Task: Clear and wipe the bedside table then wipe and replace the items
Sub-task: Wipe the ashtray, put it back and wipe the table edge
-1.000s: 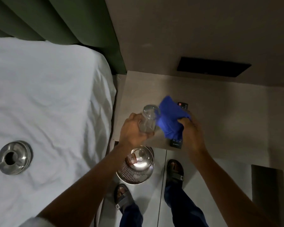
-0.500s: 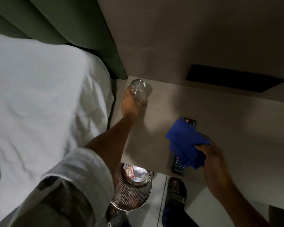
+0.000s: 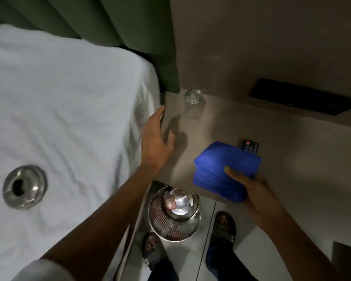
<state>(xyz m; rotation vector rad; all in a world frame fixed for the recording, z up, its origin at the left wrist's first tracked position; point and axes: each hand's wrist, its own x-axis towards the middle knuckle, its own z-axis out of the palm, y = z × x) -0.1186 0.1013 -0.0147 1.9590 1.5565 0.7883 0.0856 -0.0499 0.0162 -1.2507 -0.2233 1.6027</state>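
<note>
We see the glass (image 3: 193,104) standing free at the far left corner of the tabletop (image 3: 292,151), close to the wall and the green headboard (image 3: 130,21); whether it is upright or upside down we cannot tell. Our left hand (image 3: 156,141) is spread open and empty over the tabletop's left edge, between the glass and the bed (image 3: 65,110), touching neither the glass nor anything else that we can make out. Our right hand (image 3: 253,189) is closed around a folded blue cloth (image 3: 221,169), thumb on top, at the tabletop's near edge. The cloth covers most of a black remote (image 3: 250,147), whose far end with its buttons shows just beyond the cloth, toward the middle of the tabletop. A metal ashtray (image 3: 24,186) lies on the white sheet of the bed, well apart from the tabletop. On the floor below the tabletop's near edge stands a round metal bin (image 3: 174,211) with some scraps inside, and our two sandalled feet (image 3: 224,226) are just beside it. A dark recessed slot (image 3: 304,97) runs along the wall above the tabletop's far edge.
</note>
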